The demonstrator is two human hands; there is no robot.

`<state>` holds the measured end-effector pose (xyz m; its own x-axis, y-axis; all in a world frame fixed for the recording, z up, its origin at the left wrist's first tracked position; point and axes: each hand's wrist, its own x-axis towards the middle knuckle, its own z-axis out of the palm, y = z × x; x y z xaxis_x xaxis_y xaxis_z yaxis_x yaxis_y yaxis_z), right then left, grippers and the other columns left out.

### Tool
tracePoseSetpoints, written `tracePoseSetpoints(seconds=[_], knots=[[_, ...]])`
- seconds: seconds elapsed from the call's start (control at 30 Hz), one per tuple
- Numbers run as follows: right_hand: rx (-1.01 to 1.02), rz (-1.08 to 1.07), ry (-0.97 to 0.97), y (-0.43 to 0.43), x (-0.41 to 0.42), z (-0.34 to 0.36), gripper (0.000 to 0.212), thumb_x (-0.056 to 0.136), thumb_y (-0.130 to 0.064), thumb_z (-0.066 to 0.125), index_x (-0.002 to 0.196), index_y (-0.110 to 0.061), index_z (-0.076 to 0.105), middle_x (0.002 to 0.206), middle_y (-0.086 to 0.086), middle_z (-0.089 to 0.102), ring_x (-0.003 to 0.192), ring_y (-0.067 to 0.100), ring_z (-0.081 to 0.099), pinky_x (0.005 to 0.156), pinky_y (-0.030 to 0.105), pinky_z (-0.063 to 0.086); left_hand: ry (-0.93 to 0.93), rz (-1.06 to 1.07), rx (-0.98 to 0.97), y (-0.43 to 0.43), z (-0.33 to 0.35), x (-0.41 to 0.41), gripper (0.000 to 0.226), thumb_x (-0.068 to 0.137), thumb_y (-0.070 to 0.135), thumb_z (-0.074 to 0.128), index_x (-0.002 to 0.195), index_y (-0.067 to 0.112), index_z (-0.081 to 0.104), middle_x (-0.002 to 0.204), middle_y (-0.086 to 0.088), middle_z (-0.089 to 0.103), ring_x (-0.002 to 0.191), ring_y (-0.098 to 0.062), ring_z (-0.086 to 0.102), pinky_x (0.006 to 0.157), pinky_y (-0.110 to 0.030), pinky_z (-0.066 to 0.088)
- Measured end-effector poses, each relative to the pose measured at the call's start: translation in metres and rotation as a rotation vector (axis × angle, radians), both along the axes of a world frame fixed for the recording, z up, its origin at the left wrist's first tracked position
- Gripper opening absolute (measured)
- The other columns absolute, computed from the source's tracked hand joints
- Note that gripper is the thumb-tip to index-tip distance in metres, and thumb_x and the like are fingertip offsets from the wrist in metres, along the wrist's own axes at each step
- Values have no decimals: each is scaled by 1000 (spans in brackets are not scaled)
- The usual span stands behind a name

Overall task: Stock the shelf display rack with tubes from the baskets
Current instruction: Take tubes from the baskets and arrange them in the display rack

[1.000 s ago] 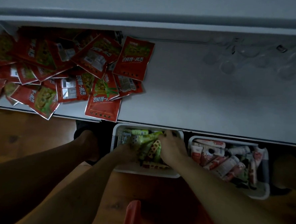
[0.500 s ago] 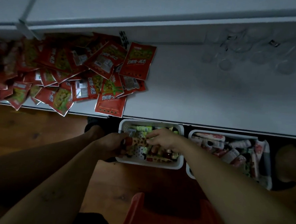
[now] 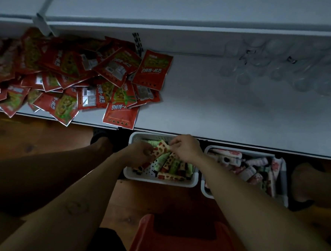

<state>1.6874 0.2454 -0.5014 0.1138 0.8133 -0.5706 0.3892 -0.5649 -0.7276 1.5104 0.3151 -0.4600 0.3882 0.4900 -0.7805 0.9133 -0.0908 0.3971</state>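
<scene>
A white perforated basket (image 3: 148,177) on the floor under the shelf edge holds several green and red-patterned tubes (image 3: 170,164). My left hand (image 3: 139,152) is closed around one or more patterned tubes (image 3: 159,149) just above the basket. My right hand (image 3: 186,147) pinches the upper end of the same bunch. A second white basket (image 3: 205,190) to the right holds several white and red tubes (image 3: 251,172). The white shelf (image 3: 229,110) of the display rack stretches above both baskets, bare in its middle.
A heap of red snack packets (image 3: 76,77) covers the shelf's left part. Clear glass cups (image 3: 280,68) stand at the shelf's back right. A red plastic stool (image 3: 173,240) is below me. My legs and dark shoes flank the baskets on a wooden floor (image 3: 34,136).
Both hands have risen from deep in the left basket, lifting patterned tubes up out of the pile. The view has shifted a little to the left.
</scene>
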Motion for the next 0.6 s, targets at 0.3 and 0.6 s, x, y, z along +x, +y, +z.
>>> tracePoseSetpoints(seconds=[0.3,0.6], knots=[[-335,818,-462,-16,-31,-31,10,90,-6,51,80,-10,52,72,5,44,68,21,48,63,32,43,-27,229,13,-4,-34,-17,52,93,27,59,141,17,43,130,-14,57,109,-25,60,81,-25,49],[-390,781,-209,-9,-23,-39,13,92,-12,47,102,-9,54,90,9,55,70,19,49,62,32,41,-43,259,-97,4,-45,-21,46,91,20,62,135,17,49,126,-12,60,97,-22,62,80,-33,56]])
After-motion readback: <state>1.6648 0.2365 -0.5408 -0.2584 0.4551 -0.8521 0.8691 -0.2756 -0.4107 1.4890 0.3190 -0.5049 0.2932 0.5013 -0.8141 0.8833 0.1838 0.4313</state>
